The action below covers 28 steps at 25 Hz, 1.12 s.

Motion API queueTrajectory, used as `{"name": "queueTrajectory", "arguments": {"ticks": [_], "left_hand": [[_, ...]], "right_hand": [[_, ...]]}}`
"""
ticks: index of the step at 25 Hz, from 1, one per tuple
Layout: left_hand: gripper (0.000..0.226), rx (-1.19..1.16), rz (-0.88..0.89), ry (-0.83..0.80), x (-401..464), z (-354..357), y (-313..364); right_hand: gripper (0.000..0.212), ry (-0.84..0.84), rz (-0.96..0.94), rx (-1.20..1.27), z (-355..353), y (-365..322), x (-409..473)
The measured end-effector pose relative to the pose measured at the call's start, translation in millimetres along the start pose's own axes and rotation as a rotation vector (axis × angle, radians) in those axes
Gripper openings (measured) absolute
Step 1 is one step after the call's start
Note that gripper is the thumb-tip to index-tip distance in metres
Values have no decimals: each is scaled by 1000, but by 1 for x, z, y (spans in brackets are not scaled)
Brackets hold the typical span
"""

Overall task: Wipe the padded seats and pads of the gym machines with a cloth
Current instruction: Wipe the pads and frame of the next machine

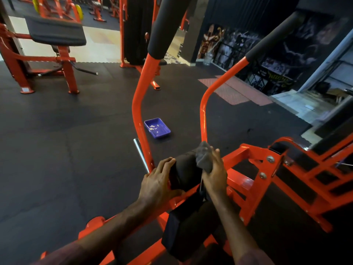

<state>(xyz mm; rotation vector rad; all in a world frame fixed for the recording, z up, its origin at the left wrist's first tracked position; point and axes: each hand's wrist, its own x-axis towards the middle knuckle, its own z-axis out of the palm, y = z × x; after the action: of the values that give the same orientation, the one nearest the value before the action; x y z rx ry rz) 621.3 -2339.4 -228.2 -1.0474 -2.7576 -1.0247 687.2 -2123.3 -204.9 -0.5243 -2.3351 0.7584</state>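
We are looking down on a dark rubber floor laid in large mats with faint seams. Directly on it, between the two orange uprights ahead of us, sits a shallow blue tray, set at an angle. Around us the orange frame of the near machine stands on this floor, its rails running off to the right. Far left, another orange machine stands on small round feet. To the far right we see a reddish checker-plate panel flush in the floor, and beyond the mats at far centre, a paler floor.
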Motion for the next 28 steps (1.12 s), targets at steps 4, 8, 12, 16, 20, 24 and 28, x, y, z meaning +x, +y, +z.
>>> {"name": "queueTrajectory", "arguments": {"ticks": [4, 8, 12, 16, 20, 24, 28], "left_hand": [[111, 40, 3, 29, -2, 4, 2], [97, 83, 71, 91, -11, 15, 4], [103, 104, 78, 43, -10, 10, 5], [98, -97, 42, 48, -7, 3, 0], [129, -194, -124, -25, 1, 8, -3], [132, -104, -126, -20, 2, 11, -5], [122, -93, -83, 37, 0, 8, -3]], "right_hand": [[79, 22, 100, 11, 9, -45, -14], [74, -101, -147, 84, 17, -48, -58], [75, 24, 120, 56, -4, 4, 5], [80, 43, 114, 42, 12, -43, -19], [80, -113, -134, 109, 13, -36, -56], [79, 42, 93, 100, -2, 0, 0], [77, -31, -22, 26, 14, -56, -35]]}}
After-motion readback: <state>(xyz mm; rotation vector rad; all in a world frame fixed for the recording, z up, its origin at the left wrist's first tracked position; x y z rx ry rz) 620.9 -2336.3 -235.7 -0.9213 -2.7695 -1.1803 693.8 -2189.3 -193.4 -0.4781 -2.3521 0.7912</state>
